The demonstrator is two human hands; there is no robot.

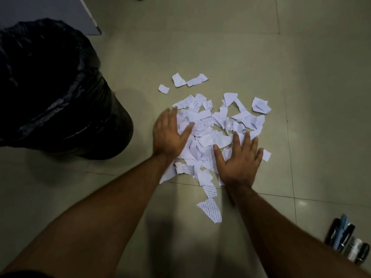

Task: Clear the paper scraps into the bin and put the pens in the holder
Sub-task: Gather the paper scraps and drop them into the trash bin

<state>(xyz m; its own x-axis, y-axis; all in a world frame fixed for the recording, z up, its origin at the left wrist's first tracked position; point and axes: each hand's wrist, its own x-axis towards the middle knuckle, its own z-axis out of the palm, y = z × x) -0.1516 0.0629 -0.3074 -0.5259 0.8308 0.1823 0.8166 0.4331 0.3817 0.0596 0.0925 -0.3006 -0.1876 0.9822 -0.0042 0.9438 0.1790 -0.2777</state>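
Paper scraps [208, 135] lie in a loose pile at frame centre on the tiled floor [301, 67], w/ a few strays at 12 o'clock and one long strip at 6. Left hand [170, 133] is flat on the pile's 9 o'clock edge, grip wide, fingers spread, holding nothing. Right hand [240, 157] is flat at approx 4 o'clock on the pile, grip wide too. Bin [60, 109] w/ black liner stands at 9 o'clock, apart from the pile, open floor between. Pens [345, 237] lie at 4 o'clock near the frame edge, blurred. White furniture corner [50, 11] at 11.
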